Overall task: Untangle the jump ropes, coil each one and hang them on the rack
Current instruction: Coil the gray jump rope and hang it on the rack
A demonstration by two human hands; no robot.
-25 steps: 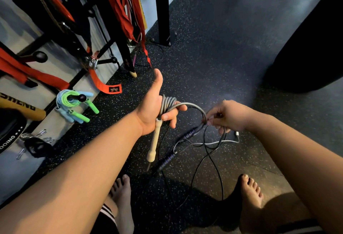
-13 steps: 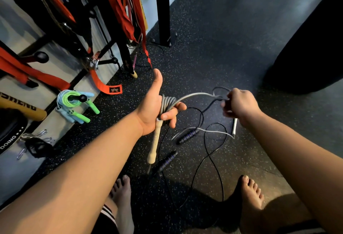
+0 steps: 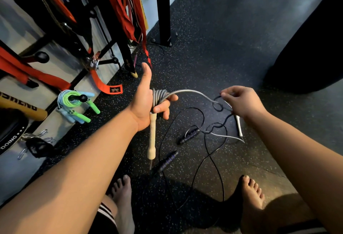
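Left hand (image 3: 146, 101): thumb up, fingers curled round grey jump rope (image 3: 187, 90) coils and wooden handle (image 3: 152, 137) | Right hand (image 3: 243, 101): 3 o'clock, apart from left, pinching that rope's free run | Black jump rope (image 3: 188, 135): floor (image 3: 222, 47), 5 o'clock

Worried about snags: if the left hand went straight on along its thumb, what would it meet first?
Likely the red strap ends, dangling just past the thumb of the left hand; depth is unclear.

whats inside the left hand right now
The left hand holds grey rope coils and the top of a wooden handle. The fingers cover where rope meets handle.
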